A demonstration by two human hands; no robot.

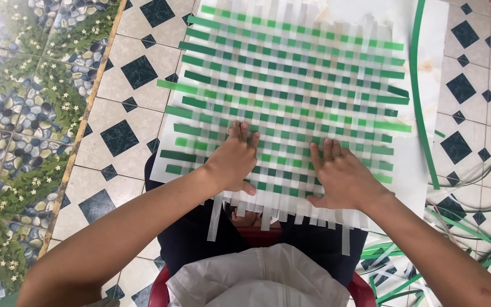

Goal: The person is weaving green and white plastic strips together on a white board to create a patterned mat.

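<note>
- Left hand [235, 161] lies palm down on the woven mat [291, 96], fingers held close together and stretched flat, pinching nothing, near the mat's near edge.
- Right hand [342, 177] rests flat just beside it on the same edge, fingers together, thumb out, gripping nothing.
- The mat, a checker weave of green and white strips, lies across the person's lap and reaches out over the tiled floor [132, 74]; its loose white strip ends [217, 219] hang off the near edge.
- A long green strip [417, 85] curves along the mat's right edge.
- Loose green and white strips [456, 239] lie tangled on the floor by the near right corner.
- A red stool [157, 293] shows under the person.
</note>
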